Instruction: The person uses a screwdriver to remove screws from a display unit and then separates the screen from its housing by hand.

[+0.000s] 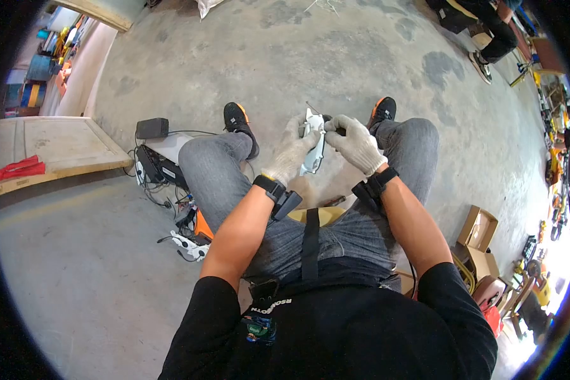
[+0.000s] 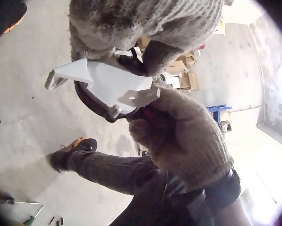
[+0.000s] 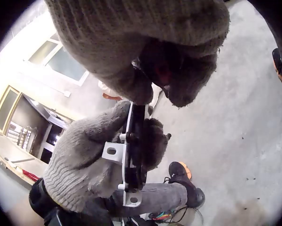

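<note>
A white plastic bracket-like part (image 1: pixel 313 158) with mounting tabs and a black-backed edge is held up between the knees. My gloved left hand (image 1: pixel 290 154) grips it along its side, thumb on one face and fingers behind, as the right wrist view shows. At its far end is my gloved right hand (image 1: pixel 356 144), fingers curled round a small dark and red object (image 3: pixel 162 70) with a bit of metal at its end; I cannot tell its kind. In the left wrist view the white part (image 2: pixel 115 84) lies between both gloves, the right fingertips right at its edge.
A black box (image 1: pixel 152 128), cables and white parts (image 1: pixel 189 246) lie beside the left leg. Left of them is a wooden panel (image 1: pixel 69 145) with a red cloth (image 1: pixel 20 168). Opened cardboard boxes (image 1: pixel 478 229) stand at right; another person's leg (image 1: pixel 501 41) shows at the far right.
</note>
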{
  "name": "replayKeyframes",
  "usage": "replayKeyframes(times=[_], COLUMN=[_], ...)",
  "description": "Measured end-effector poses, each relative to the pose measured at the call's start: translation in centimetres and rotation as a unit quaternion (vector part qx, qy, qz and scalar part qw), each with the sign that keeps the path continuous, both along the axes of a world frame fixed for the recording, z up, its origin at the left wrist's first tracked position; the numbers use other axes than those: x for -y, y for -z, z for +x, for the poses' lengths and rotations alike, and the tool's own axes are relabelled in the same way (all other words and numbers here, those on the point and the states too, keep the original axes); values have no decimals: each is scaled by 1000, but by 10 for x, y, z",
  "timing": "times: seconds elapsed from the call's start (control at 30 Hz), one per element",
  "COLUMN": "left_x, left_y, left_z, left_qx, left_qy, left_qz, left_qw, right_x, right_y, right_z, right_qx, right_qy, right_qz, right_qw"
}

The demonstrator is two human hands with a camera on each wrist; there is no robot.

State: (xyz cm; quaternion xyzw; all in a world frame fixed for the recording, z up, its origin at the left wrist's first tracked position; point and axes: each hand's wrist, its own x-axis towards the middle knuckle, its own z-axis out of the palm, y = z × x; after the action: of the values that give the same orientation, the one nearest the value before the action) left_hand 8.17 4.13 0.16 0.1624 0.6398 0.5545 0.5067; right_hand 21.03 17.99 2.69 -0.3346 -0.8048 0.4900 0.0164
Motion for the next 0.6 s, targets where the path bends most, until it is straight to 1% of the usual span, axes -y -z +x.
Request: replayKeyframes(times=[0.03, 0.07, 0.13, 0.17, 0.23, 0.27, 0.33, 0.37, 0.43, 0.57, 0.6], left_x=[0, 0, -1, -1, -2, -1, -1, -1, 0, 3, 3], left_y=[2, 4, -3, -7, -16, -19, -24, -19, -10, -2, -1], left_z=[0, 0, 1, 1, 2, 3, 3, 1, -2, -5, -5], left_qx=[2, 3, 23, 23, 18, 18, 61, 61, 92, 98, 114], left_qy=[-9, -8, -14, -13, -18, -17, -19, -18, -13, -5, -1], left_qz=[11, 10, 3, 3, -9, -10, 14, 13, 26, 41, 50], left_qw=[1000, 1000, 1000, 1000, 1000, 1000, 998, 998, 995, 994, 992], right_x=[0, 0, 2, 0, -2, -1, 0, -1, -3, 0, 0], right_y=[-1, 2, 8, 10, 2, -1, -7, -6, -4, -7, -9], right_z=[0, 1, 2, 2, 0, 0, 1, 1, 1, 0, 1], right_qx=[7, 7, -50, -51, -17, -17, -9, -10, -7, -18, -24], right_qy=[9, 10, -17, -17, 10, 11, 40, 41, 4, 12, 10], right_qz=[-28, -28, 112, 112, -41, -42, -105, -105, -48, -56, -42], right_qw=[1000, 1000, 992, 992, 999, 999, 994, 994, 999, 998, 999])
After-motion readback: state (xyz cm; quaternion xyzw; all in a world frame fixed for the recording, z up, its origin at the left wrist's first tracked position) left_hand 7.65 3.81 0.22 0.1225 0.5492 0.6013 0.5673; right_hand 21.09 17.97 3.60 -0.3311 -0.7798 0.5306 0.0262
